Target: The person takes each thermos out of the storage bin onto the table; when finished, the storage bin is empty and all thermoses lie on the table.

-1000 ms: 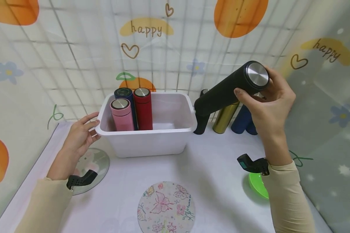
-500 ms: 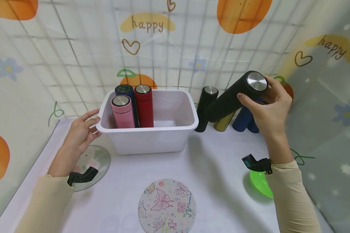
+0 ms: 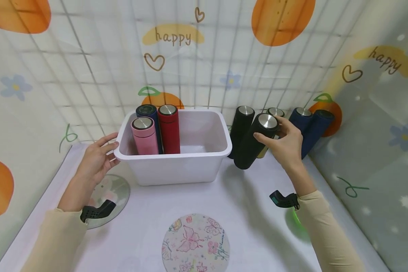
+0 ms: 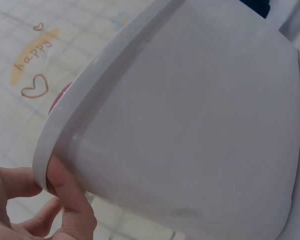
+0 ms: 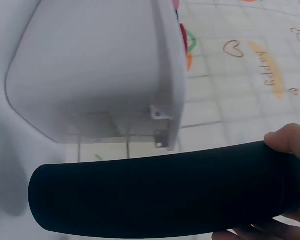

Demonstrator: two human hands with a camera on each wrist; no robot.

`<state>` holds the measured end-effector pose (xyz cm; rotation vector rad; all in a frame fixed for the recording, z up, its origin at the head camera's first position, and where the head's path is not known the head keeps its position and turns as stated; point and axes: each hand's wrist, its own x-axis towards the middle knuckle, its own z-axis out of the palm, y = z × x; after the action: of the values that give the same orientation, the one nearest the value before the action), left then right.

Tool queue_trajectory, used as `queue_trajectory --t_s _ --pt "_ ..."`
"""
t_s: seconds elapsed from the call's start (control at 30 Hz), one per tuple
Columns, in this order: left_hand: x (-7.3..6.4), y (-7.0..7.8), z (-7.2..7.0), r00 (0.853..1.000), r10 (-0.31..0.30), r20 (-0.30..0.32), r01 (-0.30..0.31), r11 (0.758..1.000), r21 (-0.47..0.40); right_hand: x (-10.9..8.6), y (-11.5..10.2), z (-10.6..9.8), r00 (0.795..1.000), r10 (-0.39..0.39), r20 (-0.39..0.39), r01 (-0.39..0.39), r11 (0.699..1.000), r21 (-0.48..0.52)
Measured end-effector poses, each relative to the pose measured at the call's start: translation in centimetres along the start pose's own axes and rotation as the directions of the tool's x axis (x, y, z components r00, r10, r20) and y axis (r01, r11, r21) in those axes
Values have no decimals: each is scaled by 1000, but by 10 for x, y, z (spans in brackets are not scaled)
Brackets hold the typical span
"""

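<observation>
My right hand [image 3: 287,143] grips a black thermos [image 3: 251,145] by its upper end. It leans, lid up, with its base close over the table to the right of the white plastic bin [image 3: 176,170]. The right wrist view shows the thermos [image 5: 155,192] lengthwise below the bin's end, thumb on one side and fingers on the other. My left hand [image 3: 94,166] holds the bin's left rim, thumb and fingers either side of the edge [image 4: 42,155]. Inside the bin's left part stand a pink thermos [image 3: 144,139], a red thermos [image 3: 170,132] and a dark blue thermos [image 3: 147,110].
Behind the held thermos stand another black thermos [image 3: 241,122], a gold thermos [image 3: 275,112], and two blue thermoses [image 3: 300,118], along the back cloth. A butterfly-patterned round mat [image 3: 195,241] lies in front, a pale round mat [image 3: 120,192] at left, a green bowl [image 3: 297,223] under the right forearm.
My right hand has brought the black thermos down and leftward, tipping it more upright. The thermoses behind it show more. My left hand stays on the bin's rim.
</observation>
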<state>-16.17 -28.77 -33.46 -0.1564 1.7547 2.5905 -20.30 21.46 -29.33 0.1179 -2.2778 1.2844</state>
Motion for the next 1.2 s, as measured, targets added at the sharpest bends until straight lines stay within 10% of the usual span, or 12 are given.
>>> queue_trajectory --t_s 1.2 --pt "0 0 0 1000 7 -11 -7 1000 -5 17 35 32 973 127 192 -111 990 -90"
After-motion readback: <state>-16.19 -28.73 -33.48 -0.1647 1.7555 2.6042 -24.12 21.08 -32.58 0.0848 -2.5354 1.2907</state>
